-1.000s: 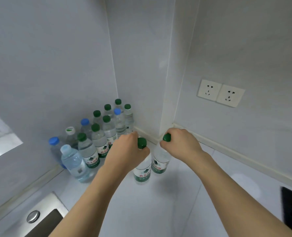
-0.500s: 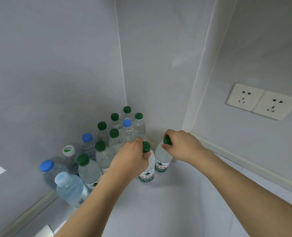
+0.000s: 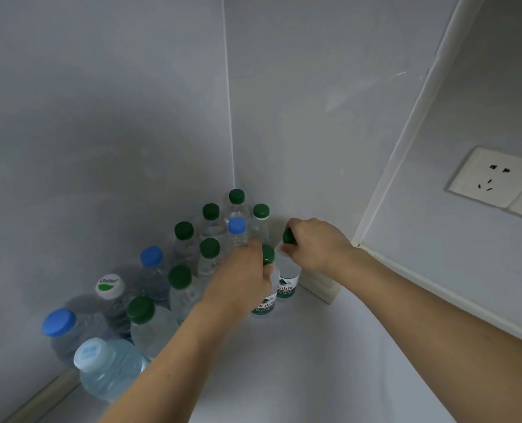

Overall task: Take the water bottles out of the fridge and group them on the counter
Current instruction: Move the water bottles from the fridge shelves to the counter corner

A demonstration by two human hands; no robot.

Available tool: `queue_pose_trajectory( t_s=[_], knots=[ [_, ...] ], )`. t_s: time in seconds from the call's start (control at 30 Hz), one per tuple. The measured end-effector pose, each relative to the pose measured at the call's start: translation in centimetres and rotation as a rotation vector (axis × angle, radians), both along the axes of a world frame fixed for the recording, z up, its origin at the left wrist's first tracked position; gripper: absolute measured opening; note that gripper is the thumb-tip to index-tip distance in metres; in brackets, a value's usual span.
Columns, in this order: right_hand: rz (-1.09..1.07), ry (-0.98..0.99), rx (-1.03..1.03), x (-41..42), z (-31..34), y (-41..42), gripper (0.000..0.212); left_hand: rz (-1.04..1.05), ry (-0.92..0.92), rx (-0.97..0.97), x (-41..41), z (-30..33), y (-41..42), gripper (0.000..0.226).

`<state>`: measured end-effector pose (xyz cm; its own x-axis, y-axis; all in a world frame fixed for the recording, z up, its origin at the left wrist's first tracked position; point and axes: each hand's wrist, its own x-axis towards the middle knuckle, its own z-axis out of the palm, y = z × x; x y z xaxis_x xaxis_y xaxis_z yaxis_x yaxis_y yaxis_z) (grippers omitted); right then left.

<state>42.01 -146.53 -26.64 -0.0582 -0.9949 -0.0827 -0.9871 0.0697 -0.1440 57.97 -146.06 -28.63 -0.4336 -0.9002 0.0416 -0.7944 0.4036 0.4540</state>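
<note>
white counter [image 3: 330, 361] in tiled corner, wall socket [image 3: 492, 178]

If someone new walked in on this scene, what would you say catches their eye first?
Most striking is the crowd of water bottles packed into the corner of the white counter, mostly green-capped with a few blue caps on the near left. At its right edge, the left hand and right hand each grip a green-capped bottle by the neck. A white wall socket sits on the right wall.
</note>
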Motion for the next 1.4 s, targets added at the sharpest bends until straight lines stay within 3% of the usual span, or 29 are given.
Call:
queue_pose_trajectory(
  t_s=[0.37, 0.5, 0.6, 0.67, 0.9, 1.4],
  knots=[
    [-0.013, -0.073, 0.019, -0.4, -0.6, -3.6, 0.029, 0.025, -0.018, -0.044, -1.3, -1.7, -2.7, 0.024],
    [-0.036, -0.106, 0.036, -0.4, -0.9, -2.4, 0.046, 0.031, -0.036, -0.006, -1.2, -1.4, -2.9, 0.02],
    [-0.09, -0.173, 0.031, -0.9, -0.3, 0.9, 0.066, 0.036, -0.065, 0.027, -1.4, -0.7, -2.7, 0.014],
    [-0.106, -0.205, 0.018, -1.1, 0.3, 3.6, 0.068, 0.034, -0.118, 0.019, -1.6, 0.1, -2.3, 0.012],
    [-0.162, -0.212, 0.009, -3.7, 2.0, 13.3, 0.067, -0.075, -0.432, -0.345, -3.3, 2.5, 3.0, 0.044],
    [-0.509, -0.15, -0.109, -15.4, 7.5, 35.0, 0.065, -0.538, -0.25, -0.348, -19.5, 8.1, 19.3, 0.042]
  ],
)
